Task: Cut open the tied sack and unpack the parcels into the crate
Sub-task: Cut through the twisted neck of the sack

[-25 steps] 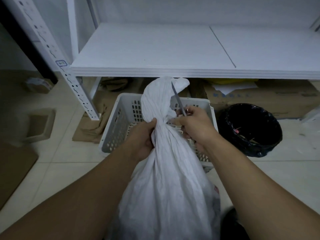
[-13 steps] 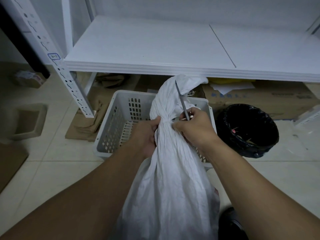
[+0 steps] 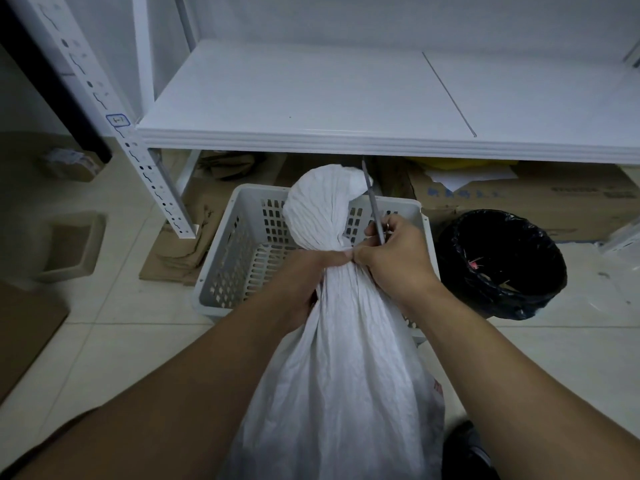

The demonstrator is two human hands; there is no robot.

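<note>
Here left hand (image 3: 308,275) grips sack (image 3: 346,375) neck; right hand (image 3: 398,261) holds thin blade (image 3: 372,202) pointing up, crate (image 3: 239,244) just beyond both hands.

Probably a storeroom: white steel shelving with slotted uprights (image 3: 152,174), one carrying a small handwritten label (image 3: 118,120), stands on a pale tiled floor (image 3: 121,341). Flattened cardboard (image 3: 180,251) and a large carton (image 3: 554,202) lie under the shelf (image 3: 311,98), near a perforated plastic crate (image 3: 239,244) and a black-lined bin (image 3: 502,265).
</note>
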